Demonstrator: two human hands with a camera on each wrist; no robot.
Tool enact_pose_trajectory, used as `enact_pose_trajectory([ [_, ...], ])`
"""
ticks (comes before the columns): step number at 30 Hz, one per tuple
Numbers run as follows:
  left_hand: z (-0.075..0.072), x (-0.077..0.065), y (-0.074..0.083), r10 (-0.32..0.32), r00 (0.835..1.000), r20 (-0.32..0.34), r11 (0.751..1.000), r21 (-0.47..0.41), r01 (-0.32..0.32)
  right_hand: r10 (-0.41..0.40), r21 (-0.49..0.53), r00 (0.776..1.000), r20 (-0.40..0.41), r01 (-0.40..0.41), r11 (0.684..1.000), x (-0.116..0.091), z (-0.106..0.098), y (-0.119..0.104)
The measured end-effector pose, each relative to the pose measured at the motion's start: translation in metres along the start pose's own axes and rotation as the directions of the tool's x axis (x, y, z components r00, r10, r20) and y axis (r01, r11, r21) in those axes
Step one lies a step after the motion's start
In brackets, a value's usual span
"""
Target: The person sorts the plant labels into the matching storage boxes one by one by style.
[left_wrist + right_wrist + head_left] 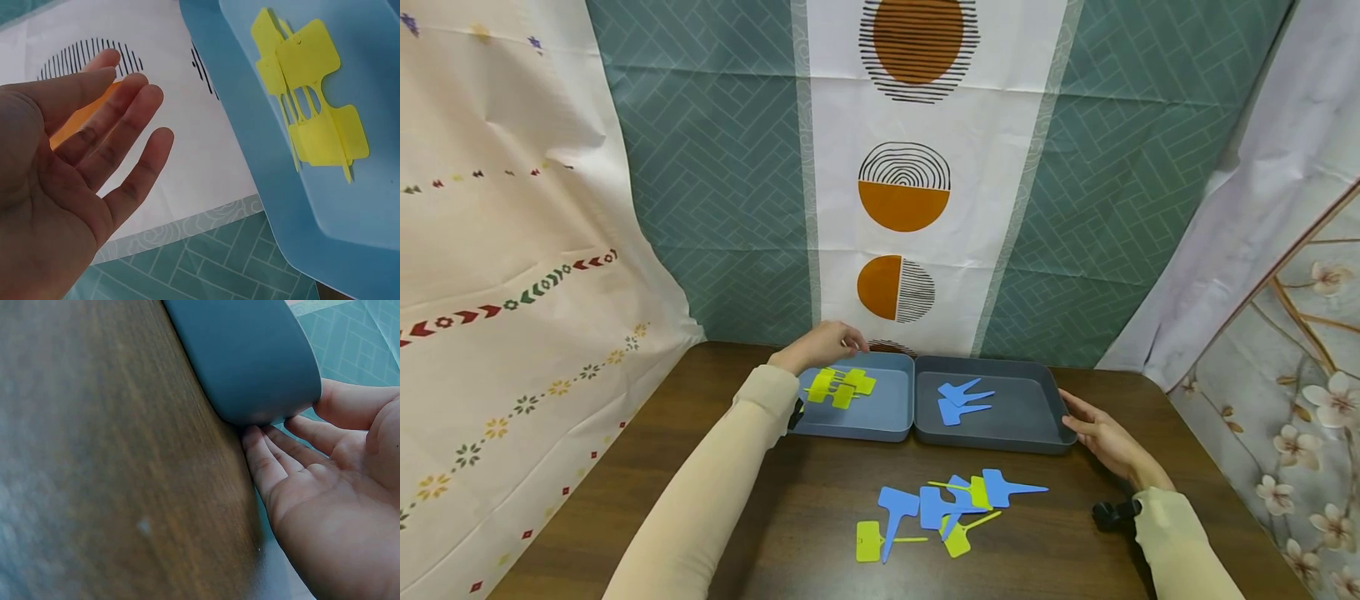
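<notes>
My left hand [826, 343] hovers over the back left of the light blue-grey tray [880, 435], its fingers loosely bent and holding nothing. Beneath it, several yellow plant labels [842, 387] lie overlapping in that tray; the left wrist view shows the same yellow pile [312, 56] beside the left hand [94, 150]. At the right end of the dark grey tray [1000, 443], my right hand [1105, 437] touches the outer wall with its fingertips. A few blue T-shaped plant labels [953, 410] lie inside the dark tray. In the right wrist view, the fingers [269, 459] meet the tray's lower corner.
On the brown table [820, 508], in front of the trays, blue labels [898, 502] and yellow labels [868, 542] lie mixed, some overlapping. Both trays stand side by side, touching. A patterned curtain [722, 208] hangs behind the table, with more cloth at both sides.
</notes>
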State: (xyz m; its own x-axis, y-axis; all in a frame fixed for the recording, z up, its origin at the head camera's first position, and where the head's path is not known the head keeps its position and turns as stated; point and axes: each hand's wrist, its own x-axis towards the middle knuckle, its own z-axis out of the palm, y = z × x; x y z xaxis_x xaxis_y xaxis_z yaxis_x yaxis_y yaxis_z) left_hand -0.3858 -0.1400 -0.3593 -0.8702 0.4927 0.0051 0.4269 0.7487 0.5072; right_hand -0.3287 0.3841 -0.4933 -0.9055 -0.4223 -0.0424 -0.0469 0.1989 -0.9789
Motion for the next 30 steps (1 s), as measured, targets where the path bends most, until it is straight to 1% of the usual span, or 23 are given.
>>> enact_pose_trajectory([
  [3,0.003,-0.003,-0.001,0.017,1.0,-0.013,1.0,-0.013,-0.017,0.01,-0.011,1.0,-0.006,-0.01,1.0,0.0,0.0,0.001],
  [6,0.007,-0.008,0.0,0.053,0.998,-0.033,0.998,-0.041,-0.054,0.007,-0.026,1.0,0.003,-0.007,1.0,0.0,0.0,0.002],
  [9,0.013,-0.016,0.001,0.089,0.995,-0.048,0.994,-0.061,-0.092,0.006,-0.024,1.0,0.004,-0.006,1.0,0.0,0.0,0.001],
  [13,0.02,-0.025,0.004,0.117,0.991,-0.071,0.989,-0.086,-0.123,-0.006,-0.018,1.0,0.006,0.006,1.0,0.002,0.0,0.0],
  [14,0.022,-0.027,0.005,0.124,0.989,-0.078,0.987,-0.092,-0.131,-0.011,-0.016,1.0,0.007,0.011,1.0,0.002,0.0,-0.001],
  [17,0.027,-0.032,0.011,0.174,0.98,-0.097,0.978,-0.104,-0.183,-0.016,-0.006,1.0,0.006,0.016,1.0,0.001,0.001,-0.002],
  [20,0.032,-0.038,0.018,0.215,0.971,-0.101,0.967,-0.12,-0.227,-0.02,0.002,1.0,0.005,0.02,1.0,0.001,0.001,-0.002],
  [22,0.035,-0.041,0.023,0.225,0.97,-0.096,0.96,-0.146,-0.237,-0.022,0.006,1.0,0.004,0.022,1.0,0.0,0.001,-0.002],
  [27,0.044,-0.05,0.031,0.229,0.97,-0.083,0.947,-0.212,-0.241,-0.022,0.001,1.0,0.007,0.022,1.0,0.0,0.0,-0.002],
  [30,0.051,-0.054,0.035,0.249,0.965,-0.078,0.938,-0.229,-0.26,-0.016,-0.012,1.0,0.004,0.016,1.0,-0.001,0.0,-0.001],
])
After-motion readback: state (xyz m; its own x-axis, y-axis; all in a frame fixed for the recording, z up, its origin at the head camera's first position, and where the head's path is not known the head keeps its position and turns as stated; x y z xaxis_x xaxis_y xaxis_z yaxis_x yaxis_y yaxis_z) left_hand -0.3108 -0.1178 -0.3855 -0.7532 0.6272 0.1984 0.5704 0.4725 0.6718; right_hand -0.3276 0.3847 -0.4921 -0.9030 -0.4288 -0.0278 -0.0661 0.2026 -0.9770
